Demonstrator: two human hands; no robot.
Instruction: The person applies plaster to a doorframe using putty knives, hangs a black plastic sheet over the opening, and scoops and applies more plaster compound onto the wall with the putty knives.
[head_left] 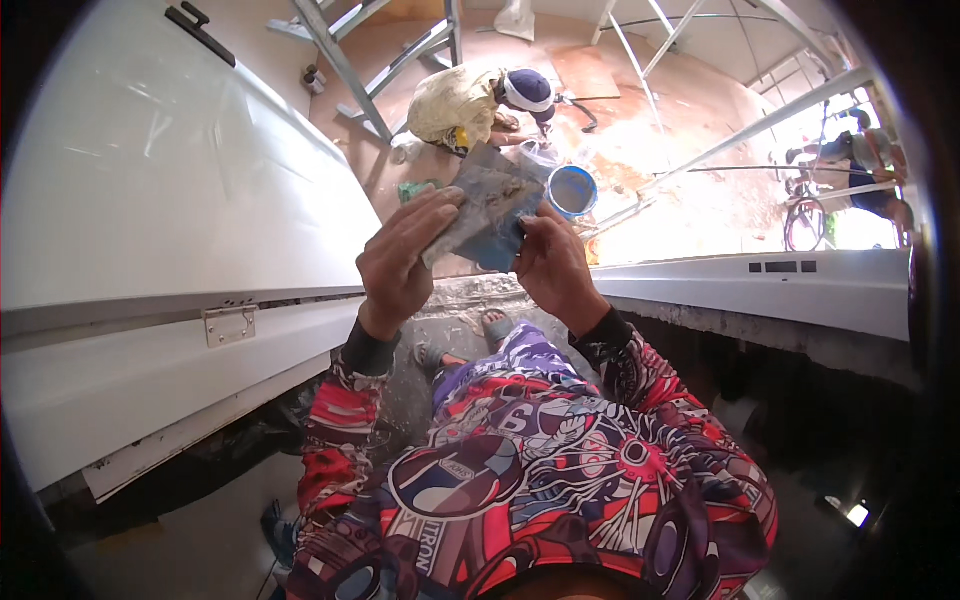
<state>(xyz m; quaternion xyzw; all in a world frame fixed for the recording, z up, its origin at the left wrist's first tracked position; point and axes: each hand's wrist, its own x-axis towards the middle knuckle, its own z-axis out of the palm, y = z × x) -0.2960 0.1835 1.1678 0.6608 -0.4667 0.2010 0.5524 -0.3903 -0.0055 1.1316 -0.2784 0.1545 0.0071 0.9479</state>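
Observation:
Between my two hands is a thin, dusty grey-blue sheet (487, 215) that looks like worn sandpaper, marked with brown smears. It is held up at chest height in the doorway, tilted. My left hand (402, 245) grips its left edge, fingers laid along the upper face and the thumb out of sight. My right hand (556, 258) pinches the right edge between thumb and fingers. Beyond the sheet, a blue-rimmed bucket (573, 191) holding something grey stands on the floor.
A white door (190, 170) with a metal hinge (230, 325) is at the left; a white frame (760, 290) runs along the right. Past the threshold a person (455, 105) in a dark cap crouches beside a metal ladder (345, 65). Scaffold bars (740, 130) stand at far right.

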